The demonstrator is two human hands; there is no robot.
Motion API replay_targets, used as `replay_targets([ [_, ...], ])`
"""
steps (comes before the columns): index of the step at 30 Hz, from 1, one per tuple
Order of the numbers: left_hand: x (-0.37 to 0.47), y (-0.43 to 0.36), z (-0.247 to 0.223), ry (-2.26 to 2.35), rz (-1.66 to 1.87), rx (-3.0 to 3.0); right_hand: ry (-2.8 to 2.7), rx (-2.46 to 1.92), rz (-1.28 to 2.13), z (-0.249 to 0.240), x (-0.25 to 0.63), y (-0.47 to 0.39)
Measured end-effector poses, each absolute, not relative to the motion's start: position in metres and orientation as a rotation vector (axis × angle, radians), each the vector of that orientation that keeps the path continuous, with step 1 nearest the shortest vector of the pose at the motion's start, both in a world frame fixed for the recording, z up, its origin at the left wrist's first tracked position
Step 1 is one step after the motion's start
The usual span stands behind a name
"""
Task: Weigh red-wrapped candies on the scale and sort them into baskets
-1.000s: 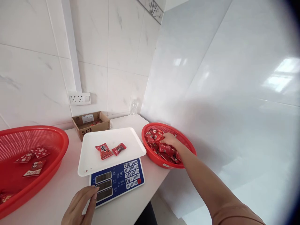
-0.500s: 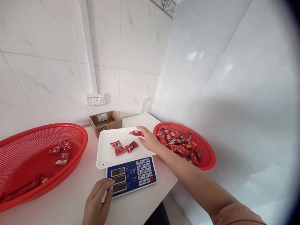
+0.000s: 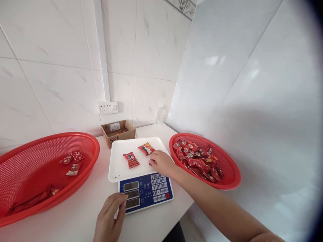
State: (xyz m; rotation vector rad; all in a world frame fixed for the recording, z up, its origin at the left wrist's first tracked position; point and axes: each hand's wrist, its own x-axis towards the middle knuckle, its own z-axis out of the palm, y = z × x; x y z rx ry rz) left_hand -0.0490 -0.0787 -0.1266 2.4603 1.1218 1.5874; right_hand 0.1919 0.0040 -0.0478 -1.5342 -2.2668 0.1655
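A white tray (image 3: 118, 148) tops the blue scale (image 3: 148, 191) on the table. Two red packets lie on it: one with a large black character (image 3: 131, 160) and, behind it, one with a white and black print (image 3: 146, 149). My right hand (image 3: 163, 163) is over the tray's right part, its fingers closed round a small red packet (image 3: 150, 163), mostly hidden. At the scale's left edge rests my left hand (image 3: 112, 213), thumb and index fingertip together beside the displays; whether anything is between them cannot be made out.
To the right stands a red basket (image 3: 233, 174) heaped with red packets. Another red basket (image 3: 88, 161) on the left holds several packets. Behind the tray are a cardboard box (image 3: 123, 136) and a clear plastic bottle (image 3: 159, 116) near the wall.
The packet my right hand held now lies on the tray. My right hand has moved toward the front and closed on the small packet there. The view has shifted slightly.
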Motion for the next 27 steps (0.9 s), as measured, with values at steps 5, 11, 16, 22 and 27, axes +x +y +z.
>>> replay_targets([
  [5, -0.049, -0.079, -0.126, 1.109, 1.578, 2.464, -2.269, -1.495, 0.178, -0.041, 0.172, 0.005],
  [11, -0.049, -0.077, -0.127, 1.098, 1.59, 2.486, -2.511, -1.34, 0.355, -0.045, 0.138, 0.01],
  [16, -0.052, -0.074, -0.132, 1.081, 1.57, 2.524, -2.38, -1.527, 0.366, -0.047, 0.15, 0.02],
  [22, -0.052, -0.075, -0.135, 1.102, 1.489, 2.537, -2.207, -1.747, 0.471, -0.056, 0.176, 0.028],
  [27, -0.049, -0.073, -0.128, 1.086, 1.582, 2.539, -2.246, -1.632, 0.514, -0.058, 0.173, 0.019],
])
